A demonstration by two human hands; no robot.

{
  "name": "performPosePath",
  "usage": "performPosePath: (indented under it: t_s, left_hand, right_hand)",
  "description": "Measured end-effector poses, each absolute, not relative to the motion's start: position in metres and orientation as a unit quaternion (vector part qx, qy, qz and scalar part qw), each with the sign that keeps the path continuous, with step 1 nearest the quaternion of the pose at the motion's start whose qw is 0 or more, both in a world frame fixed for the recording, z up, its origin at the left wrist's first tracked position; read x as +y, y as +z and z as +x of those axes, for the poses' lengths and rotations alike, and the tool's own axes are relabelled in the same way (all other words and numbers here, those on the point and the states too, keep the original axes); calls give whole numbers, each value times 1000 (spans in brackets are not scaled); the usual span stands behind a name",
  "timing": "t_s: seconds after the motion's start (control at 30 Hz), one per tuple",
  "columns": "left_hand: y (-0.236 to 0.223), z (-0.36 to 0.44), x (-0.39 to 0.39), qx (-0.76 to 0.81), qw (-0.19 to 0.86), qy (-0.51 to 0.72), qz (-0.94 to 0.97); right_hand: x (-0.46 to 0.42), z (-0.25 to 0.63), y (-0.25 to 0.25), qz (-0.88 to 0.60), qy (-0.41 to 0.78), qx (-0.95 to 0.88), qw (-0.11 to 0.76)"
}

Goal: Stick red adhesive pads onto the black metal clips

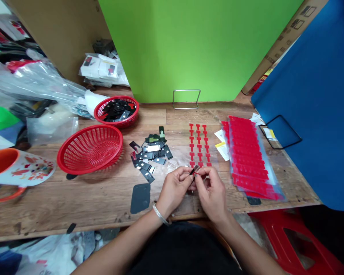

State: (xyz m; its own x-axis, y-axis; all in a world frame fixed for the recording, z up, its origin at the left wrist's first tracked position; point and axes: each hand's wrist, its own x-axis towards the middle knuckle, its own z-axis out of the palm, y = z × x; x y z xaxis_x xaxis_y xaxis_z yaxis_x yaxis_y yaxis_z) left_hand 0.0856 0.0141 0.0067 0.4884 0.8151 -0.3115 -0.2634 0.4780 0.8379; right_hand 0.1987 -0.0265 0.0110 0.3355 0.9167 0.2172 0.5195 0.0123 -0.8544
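Observation:
My left hand [174, 188] pinches a small dark flat piece [193, 170] near the front of the table. Against it, my right hand [212, 191] holds a small red piece [197, 173] between thumb and finger; its outline is mostly covered by the fingers. Just beyond my hands, red T-shaped pieces [199, 145] lie in three columns on a clear sheet. To the left spreads a loose pile of dark flat pieces [151, 154], some with pale or green faces. Stacked clear sheets with red T-shaped pieces [248, 152] lie on the right.
A red basket [63, 162] stands left, with a smaller basket [135, 110] of black pieces behind it. An orange and white mug [37, 172] lies farther left. Green [200, 46] and blue [312, 114] panels bound the table. A red stool [278, 236] is below right.

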Motion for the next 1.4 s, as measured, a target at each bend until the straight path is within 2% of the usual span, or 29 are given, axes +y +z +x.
performPosePath:
  t_s: [0.1,0.3,0.77,0.97,1.1,1.27,1.4]
  left_hand:
    - [7,85,15,384,777,332,373]
    - [8,86,15,396,781,318,364]
    - [15,85,14,411,779,307,359]
    - [16,83,10,412,775,318,359]
    - [14,82,9,400,788,315,347]
    - [13,79,12,345,808,298,373]
    - [6,80,12,399,779,305,376]
  right_hand:
    - [-22,203,14,-676,188,-537,467]
    - [-16,209,8,-675,276,-490,477]
    - [-13,206,9,-661,365,-425,498]
    - [-12,208,4,-618,420,-349,566]
    - [-14,214,6,-606,481,-363,519]
    - [-17,214,8,-623,487,-376,483]
    - [-17,209,-3,-631,486,-373,476]
